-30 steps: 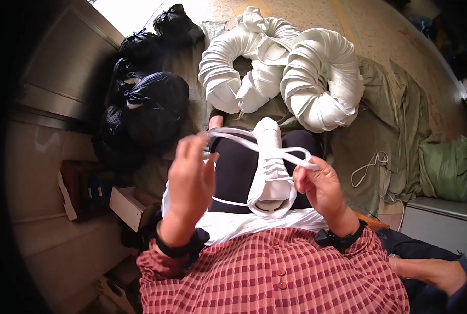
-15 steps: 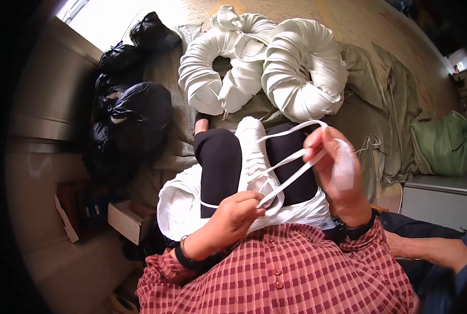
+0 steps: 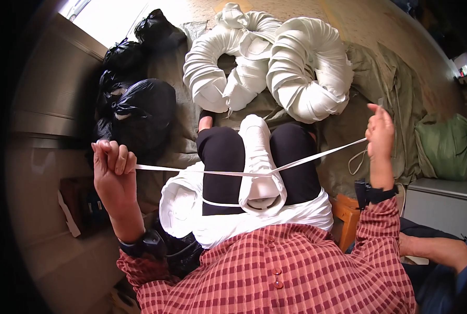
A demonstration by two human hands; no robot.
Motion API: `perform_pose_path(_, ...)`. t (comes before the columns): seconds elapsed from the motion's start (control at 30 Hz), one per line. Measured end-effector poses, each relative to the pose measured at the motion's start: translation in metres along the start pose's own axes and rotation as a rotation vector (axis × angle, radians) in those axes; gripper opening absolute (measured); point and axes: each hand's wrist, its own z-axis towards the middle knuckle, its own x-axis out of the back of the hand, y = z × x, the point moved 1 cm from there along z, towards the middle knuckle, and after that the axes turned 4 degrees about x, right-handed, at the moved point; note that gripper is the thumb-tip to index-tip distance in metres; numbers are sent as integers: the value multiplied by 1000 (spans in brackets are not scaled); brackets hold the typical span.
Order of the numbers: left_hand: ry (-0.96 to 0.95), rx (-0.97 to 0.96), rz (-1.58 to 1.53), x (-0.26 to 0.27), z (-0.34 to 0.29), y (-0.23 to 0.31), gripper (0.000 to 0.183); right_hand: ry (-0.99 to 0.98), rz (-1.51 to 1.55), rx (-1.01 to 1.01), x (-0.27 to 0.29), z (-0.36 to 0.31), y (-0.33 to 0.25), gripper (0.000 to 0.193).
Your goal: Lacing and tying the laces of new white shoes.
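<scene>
Progress: we judge the tying to be well under way. The white strap [image 3: 212, 171] is already looped around the rolled white cloth bundle [image 3: 258, 162] on our lap and drawn taut between both hands; the crossing sits on the bundle, just right of its middle.
Left to do: as far as we can see, no finished knot shows; the two ends are still held apart, so the cinch looks not yet closed off.
Left hand [image 3: 112, 172]: clenched around the strap's left end, fingers curled over it, raised out beside the left knee.
Right hand [image 3: 380, 131]: pinching the strap's right end between fingertips, lifted higher and farther from the body than the left hand.
Strap axis: nearly level from the left hand inward to the bundle, then climbing toward the right hand; its long axis runs side to side across our knees.
Bundle place: between the two hands, lying on the black trousers [image 3: 223, 157], closer to the body than either hand.
Bundle axis: lengthwise away from us, at right angles to the strap, its far end pointing toward the coiled white rolls [image 3: 275, 68] on the floor.
Beyond the left hand: black bags [image 3: 139, 110].
Beside the right hand: green cloth [image 3: 442, 146].
</scene>
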Motion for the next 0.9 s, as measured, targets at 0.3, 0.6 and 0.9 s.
perform_pose_path(0.3,-352,123,1069,-46,-70,-110,21,-813,-326,80,-94,-133,-4,7)
perform_pose_path(0.6,-392,-69,1561,-58,-83,-138,16,-760,-445,286,-99,-145,-4,6)
perform_pose_path(0.9,-396,-111,1553,-62,-77,-141,19,-816,-677,666,-113,-148,-13,14)
